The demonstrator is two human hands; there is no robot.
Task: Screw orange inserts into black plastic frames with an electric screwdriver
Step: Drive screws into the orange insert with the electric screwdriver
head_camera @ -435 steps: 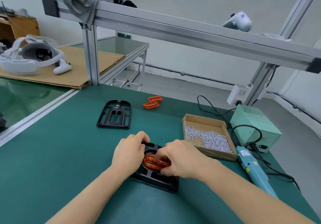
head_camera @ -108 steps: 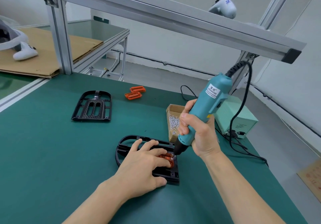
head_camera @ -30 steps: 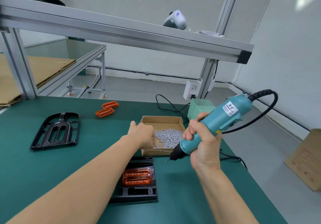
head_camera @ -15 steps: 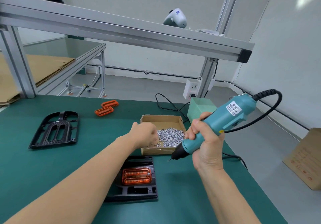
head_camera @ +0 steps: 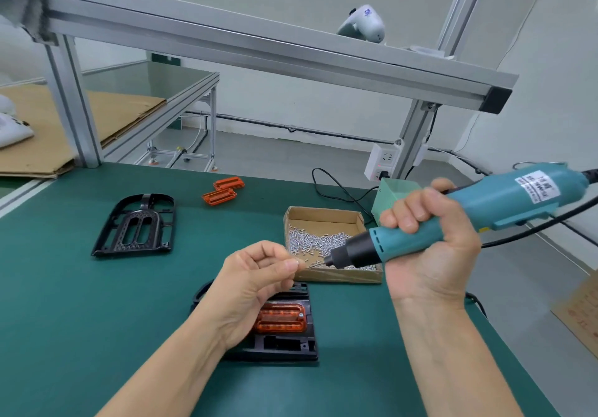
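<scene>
Her left hand (head_camera: 255, 274) has come back from the screw box (head_camera: 330, 245) pinching a screw against the electric screwdriver (head_camera: 453, 222) clenched in her right hand (head_camera: 430, 248), above the orange insert (head_camera: 281, 318) seated in its black frame (head_camera: 284, 345), so another fastening looks imminent.

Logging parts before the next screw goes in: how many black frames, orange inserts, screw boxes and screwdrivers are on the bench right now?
Black frames: 2, one spare, one under work.
Orange inserts: 3, one seated in the near frame, two loose.
Screw boxes: 1.
Electric screwdrivers: 1.
Total: 7.
</scene>
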